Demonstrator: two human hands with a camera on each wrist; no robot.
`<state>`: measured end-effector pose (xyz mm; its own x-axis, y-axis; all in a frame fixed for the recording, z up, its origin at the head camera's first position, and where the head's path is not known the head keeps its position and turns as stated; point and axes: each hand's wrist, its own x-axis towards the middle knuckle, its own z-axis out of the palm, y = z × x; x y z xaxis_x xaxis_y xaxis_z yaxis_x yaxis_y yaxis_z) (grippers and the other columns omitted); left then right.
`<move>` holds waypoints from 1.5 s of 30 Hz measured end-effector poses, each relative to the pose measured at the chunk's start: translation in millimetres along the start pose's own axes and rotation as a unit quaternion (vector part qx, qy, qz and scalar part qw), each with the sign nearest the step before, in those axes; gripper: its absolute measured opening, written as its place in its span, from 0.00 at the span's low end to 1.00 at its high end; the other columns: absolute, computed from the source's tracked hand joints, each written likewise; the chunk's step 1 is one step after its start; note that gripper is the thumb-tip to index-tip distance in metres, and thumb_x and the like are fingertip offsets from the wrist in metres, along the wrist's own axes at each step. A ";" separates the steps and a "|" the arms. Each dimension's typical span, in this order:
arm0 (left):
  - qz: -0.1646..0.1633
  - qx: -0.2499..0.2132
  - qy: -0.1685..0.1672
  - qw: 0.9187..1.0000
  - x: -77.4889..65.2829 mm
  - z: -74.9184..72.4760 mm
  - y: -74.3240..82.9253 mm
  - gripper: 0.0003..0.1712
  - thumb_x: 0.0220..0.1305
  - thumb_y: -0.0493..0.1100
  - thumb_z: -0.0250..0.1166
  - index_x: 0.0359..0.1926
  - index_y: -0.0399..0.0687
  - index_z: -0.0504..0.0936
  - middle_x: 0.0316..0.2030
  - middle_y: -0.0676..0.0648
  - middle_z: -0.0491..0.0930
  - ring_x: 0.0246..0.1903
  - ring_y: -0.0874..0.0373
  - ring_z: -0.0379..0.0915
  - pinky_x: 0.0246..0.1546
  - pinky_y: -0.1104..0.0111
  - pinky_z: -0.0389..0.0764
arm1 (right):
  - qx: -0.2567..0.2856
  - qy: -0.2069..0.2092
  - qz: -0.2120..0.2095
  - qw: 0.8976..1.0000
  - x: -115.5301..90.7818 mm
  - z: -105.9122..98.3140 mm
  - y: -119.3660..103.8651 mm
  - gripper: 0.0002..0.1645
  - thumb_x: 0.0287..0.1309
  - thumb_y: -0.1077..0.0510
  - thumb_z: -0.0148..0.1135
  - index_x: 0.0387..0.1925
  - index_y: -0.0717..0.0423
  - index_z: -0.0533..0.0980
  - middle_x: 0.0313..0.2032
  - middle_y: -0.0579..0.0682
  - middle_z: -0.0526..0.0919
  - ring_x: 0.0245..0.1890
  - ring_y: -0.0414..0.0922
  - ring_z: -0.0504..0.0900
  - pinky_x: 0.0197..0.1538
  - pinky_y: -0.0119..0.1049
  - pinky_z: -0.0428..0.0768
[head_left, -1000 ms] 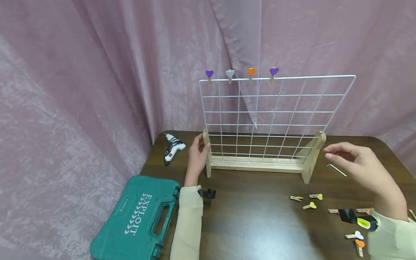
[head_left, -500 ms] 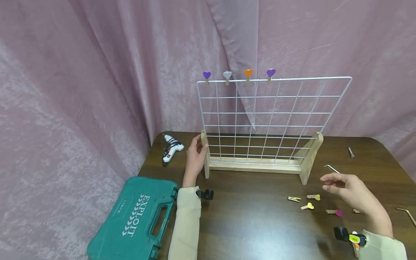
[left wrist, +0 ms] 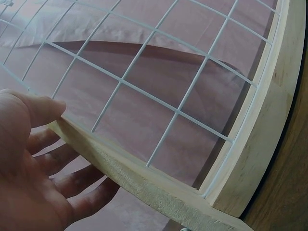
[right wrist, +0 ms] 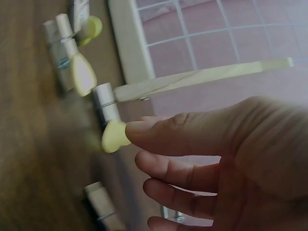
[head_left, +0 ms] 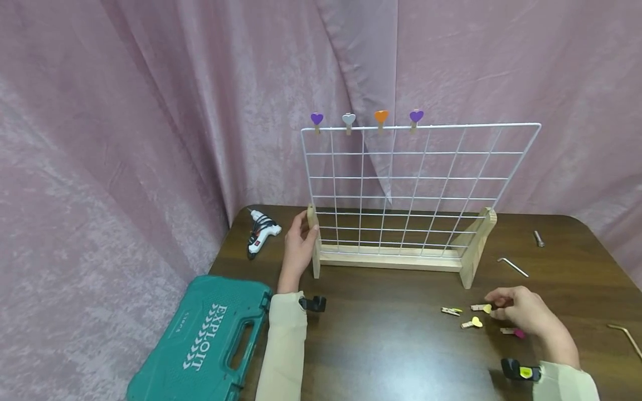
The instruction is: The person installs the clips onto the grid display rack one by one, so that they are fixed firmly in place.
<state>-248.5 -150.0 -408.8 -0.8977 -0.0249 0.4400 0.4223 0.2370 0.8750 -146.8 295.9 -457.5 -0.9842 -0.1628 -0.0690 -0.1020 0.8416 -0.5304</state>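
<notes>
Right hand (head_left: 524, 313) has dropped lower since half a second ago, so the silver hex key (head_left: 512, 267) is fully in view now. That hand's at 4 o'clock in the head view, fingers loosely curved and pointing toward 10, thumb right at the heart of a yellow-heart clothespin (head_left: 480, 308) on the table. Can't tell if it's actually pinching: the right wrist view is blurry and the index finger's mostly behind the thumb.

Left hand (head_left: 298, 248) is at 7 o'clock, gripping the end piece of the wooden stand (head_left: 391, 260), thumb on the near edge, fingers round the outside; some fingertips are hidden from the head view. Teal case (head_left: 193, 328), between 7 and 8, gets cut off at the bottom, and a brass-colored hex key (head_left: 627, 335) runs out of frame around 4.
</notes>
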 end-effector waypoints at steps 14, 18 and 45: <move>-0.011 -0.003 -0.001 1.000 4.9 2.0 -22.7 0.24 0.65 0.35 0.56 0.61 0.39 0.66 0.53 0.38 0.72 0.51 0.48 0.72 0.51 0.61 0.74 | -0.002 -0.026 0.011 1.000 8.7 7.6 5.4 0.10 0.38 0.65 0.69 0.28 0.54 0.78 0.19 0.45 0.70 0.20 0.40 0.65 0.25 0.35 0.63; -0.010 -0.006 -0.008 1.000 -0.7 -1.8 -4.5 0.23 0.65 0.32 0.55 0.61 0.34 0.66 0.53 0.34 0.71 0.51 0.44 0.71 0.52 0.59 0.74 | -0.003 -0.027 0.012 1.000 9.9 8.8 6.8 0.09 0.38 0.65 0.69 0.24 0.53 0.76 0.18 0.45 0.70 0.19 0.40 0.65 0.25 0.35 0.62; 0.000 -0.002 -0.011 1.000 -2.8 -1.4 2.1 0.23 0.64 0.31 0.55 0.60 0.30 0.65 0.53 0.31 0.71 0.51 0.41 0.71 0.51 0.56 0.74 | 0.152 0.070 -0.119 0.979 -3.4 -19.3 -23.9 0.04 0.51 0.66 0.64 0.31 0.60 0.77 0.23 0.44 0.79 0.24 0.34 0.75 0.25 0.28 0.73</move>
<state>-244.9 -150.8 -407.9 -0.8999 -0.0036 0.4361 0.4232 0.2335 0.8754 -143.8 286.3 -428.3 -0.9499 -0.2462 0.1924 -0.3046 0.5918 -0.7463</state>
